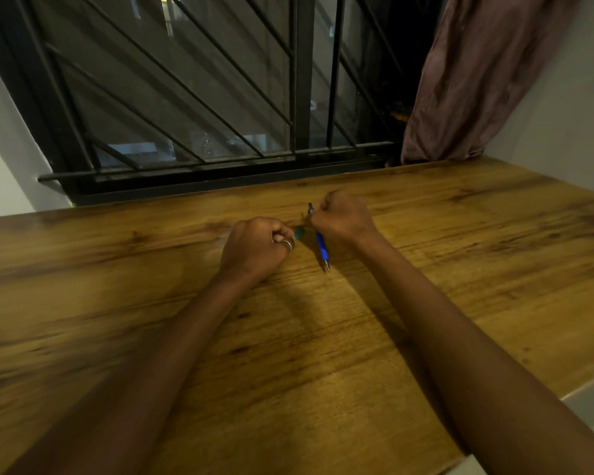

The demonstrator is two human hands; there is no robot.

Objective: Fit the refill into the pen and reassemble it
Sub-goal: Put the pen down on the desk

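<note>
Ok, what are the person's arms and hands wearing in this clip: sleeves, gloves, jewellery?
Both forearms are bare as far as the frame shows: no sleeves, gloves, watch or bracelet. The left hand wears a plain silver-coloured metal ring on one finger; which finger is hard to tell. The right hand shows no ring or other item from this angle.

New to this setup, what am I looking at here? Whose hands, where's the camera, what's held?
One picture, from a wide-angle camera worn on a person's head, looking forward and down. No robot: two bare hands work over a wooden table beneath a barred window, with a curtain at the right. The right hand is closed around a blue pen, tip pointing toward the person. The left hand, wearing a ring, pinches a small teal piece beside the pen; what part that is, I cannot tell. Nothing else visibly lies on the table.
</note>
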